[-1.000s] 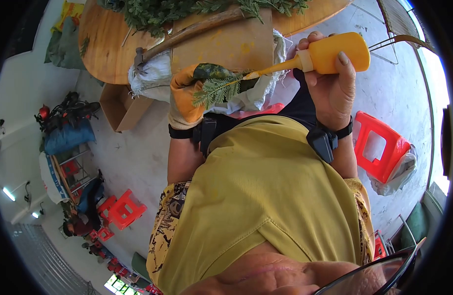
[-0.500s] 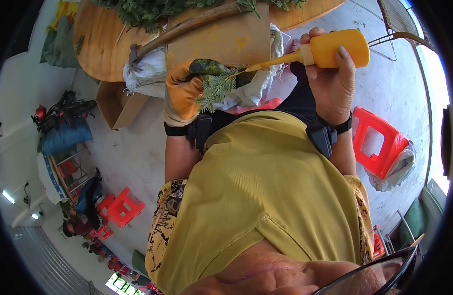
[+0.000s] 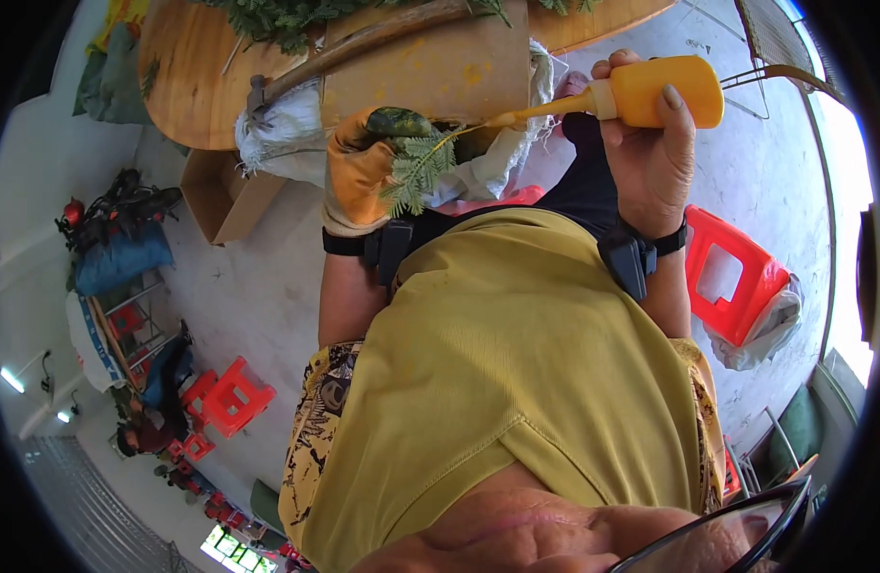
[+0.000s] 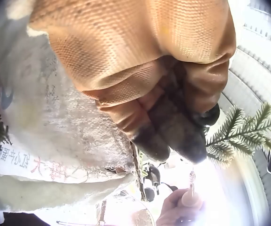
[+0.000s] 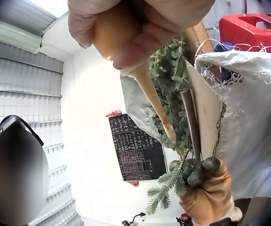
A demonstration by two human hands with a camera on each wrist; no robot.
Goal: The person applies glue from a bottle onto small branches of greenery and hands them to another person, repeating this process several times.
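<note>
The gloved left hand, in an orange glove with dark fingertips, pinches a small green fir sprig whose needles hang towards the body. In the bare right hand is a yellow squeeze bottle, tilted so its long nozzle points left. The nozzle tip is at the sprig's stem end; whether they touch I cannot tell. From the right wrist view, the nozzle points down at the sprig between the left glove's fingers. In the left wrist view the glove hides the stem.
A wooden-handled hammer lies across cardboard on the round wooden table, near piled fir branches. White sacking hangs at the table's edge. An open carton and red stools stand on the floor.
The sprig has turned in the left glove from pointing towards the nozzle to hanging more downwards. The right hand still grips the bottle, and its nozzle has shifted slightly. The head view has shifted a little.
</note>
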